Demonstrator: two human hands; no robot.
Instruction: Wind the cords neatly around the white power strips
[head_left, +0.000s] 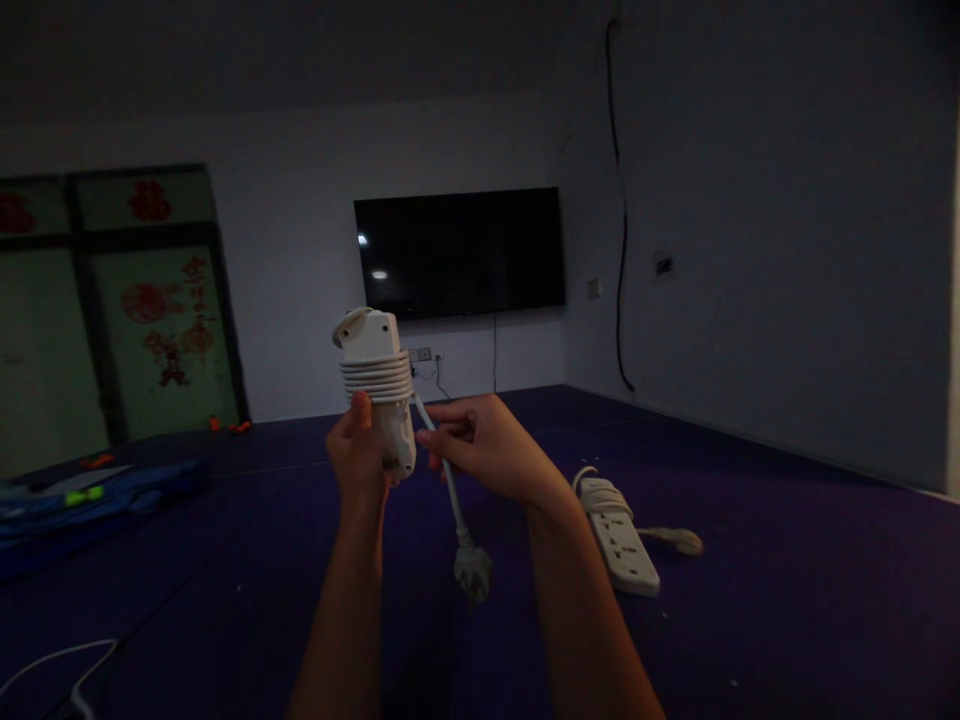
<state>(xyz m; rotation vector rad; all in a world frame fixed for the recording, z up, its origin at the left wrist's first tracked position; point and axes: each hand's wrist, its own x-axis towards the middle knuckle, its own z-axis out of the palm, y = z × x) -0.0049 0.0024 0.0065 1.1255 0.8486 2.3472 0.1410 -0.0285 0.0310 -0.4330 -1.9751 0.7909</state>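
My left hand (357,450) grips a white power strip (373,340) and holds it upright above the purple surface, thumb lying near the coiled cord. Several turns of the white power cord (377,378) wrap around the strip's middle. Between the thumb and fingers of my right hand (480,440) is the loose end of that cord, just right of the strip. Below the fingers, its plug (473,572) hangs down. A second white power strip (622,545), also wrapped in its cord, lies on the surface to the right of my right forearm, with its plug (681,541) beside it.
The purple surface (285,600) extends to the walls. Blue cloth (142,495) lies at the left, with a white cable (67,655) nearer me. A television (465,255) hangs on the far wall, and a dark cable (622,220) runs down the right wall.
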